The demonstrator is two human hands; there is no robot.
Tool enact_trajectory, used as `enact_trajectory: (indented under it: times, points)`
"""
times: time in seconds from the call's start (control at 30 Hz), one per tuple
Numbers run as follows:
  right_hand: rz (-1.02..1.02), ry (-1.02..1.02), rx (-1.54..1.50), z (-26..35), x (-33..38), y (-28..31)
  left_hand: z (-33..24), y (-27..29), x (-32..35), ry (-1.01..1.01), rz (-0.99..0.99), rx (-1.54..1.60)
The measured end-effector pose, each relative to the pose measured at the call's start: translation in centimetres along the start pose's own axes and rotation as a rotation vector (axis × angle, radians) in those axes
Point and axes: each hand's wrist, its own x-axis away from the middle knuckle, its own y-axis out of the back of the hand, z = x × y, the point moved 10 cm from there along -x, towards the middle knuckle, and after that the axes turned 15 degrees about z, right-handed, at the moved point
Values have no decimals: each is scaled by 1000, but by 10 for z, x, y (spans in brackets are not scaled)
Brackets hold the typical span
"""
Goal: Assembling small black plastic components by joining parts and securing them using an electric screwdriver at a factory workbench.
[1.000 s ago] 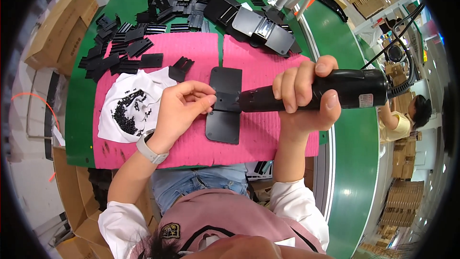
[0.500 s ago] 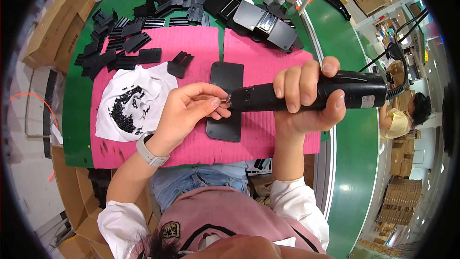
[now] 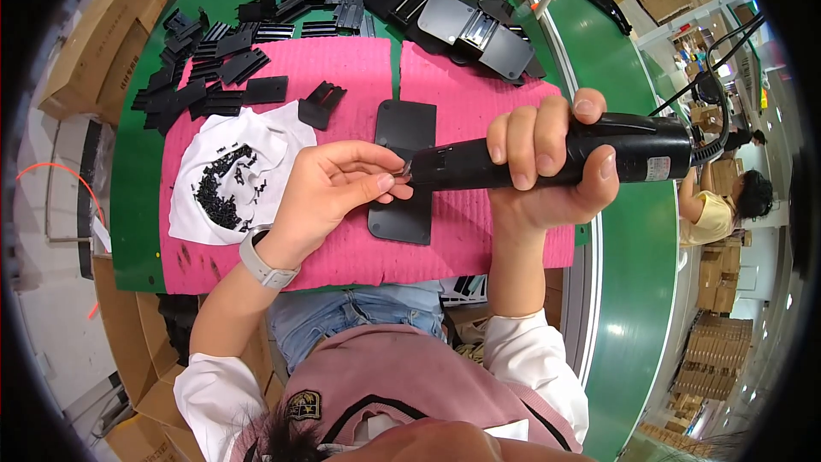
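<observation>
My right hand (image 3: 552, 162) is wrapped round a black electric screwdriver (image 3: 462, 164), held level with its tip toward the left. Thumb and fingers of my left hand (image 3: 338, 180) pinch together at that tip; whatever small piece sits between them is too small to make out. Beneath the tip, a flat black plastic part (image 3: 405, 124) with two rounded plates lies on a pink sheet (image 3: 479, 244); its middle is hidden by the tool and my fingers. Left of my left hand, a pile of small black screws (image 3: 219, 205) rests on a white cloth (image 3: 190, 205).
Black plastic pieces (image 3: 214, 103) lie heaped at the far left of the green table (image 3: 137, 231). Stacked black plate assemblies (image 3: 462, 26) stand at the far right. A cable (image 3: 725, 124) runs off the screwdriver's right end. Another person (image 3: 723, 210) is in the right background.
The view has shifted slightly, so the table's contents sit a little higher in the picture. Both hands keep the same hold at the screwdriver.
</observation>
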Motion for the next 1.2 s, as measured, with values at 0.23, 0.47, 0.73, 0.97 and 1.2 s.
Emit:
enact_trajectory:
  times: [0.23, 0.47, 0.73, 0.97, 1.2]
  points:
    - [-109, -4, -124, -13, -4, 16, -11, 3, 0, -96, -48, -23]
    - [-85, -175, 144, -35, -11, 6, 19, 30, -2, 213, -161, -408]
    - [74, -381, 457, -58, -21, -21, 31, 20, -11, 283, -84, -557]
    - [69, -377, 326, -67, -21, -16, 33, 25, -10, 263, -133, -588]
    - [104, -400, 368, -67, -25, -20, 26, 20, -9, 280, -145, -598]
